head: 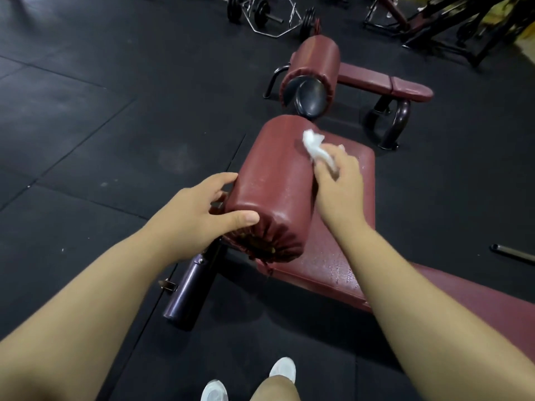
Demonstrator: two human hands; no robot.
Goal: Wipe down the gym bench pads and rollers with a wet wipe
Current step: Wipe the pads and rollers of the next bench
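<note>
A maroon padded roller [272, 180] lies across the near end of a maroon bench pad [333, 256]. My left hand [199, 209] grips the roller's near gathered end, thumb on top and fingers round the left side. My right hand [338, 183] holds a crumpled white wet wipe [315, 146] against the roller's upper right side. The pad beside it glistens with wet streaks. A second maroon roller [315, 65] stands farther back, with its black end cap facing me.
A low maroon bench [385, 82] on dark curved legs stands behind the second roller. A dark purple frame tube [191, 287] runs under the near roller. A hex bar with plates [266, 13] and machine frames lie at the back. Black rubber floor tiles surround everything; a metal bar [512, 253] lies at right.
</note>
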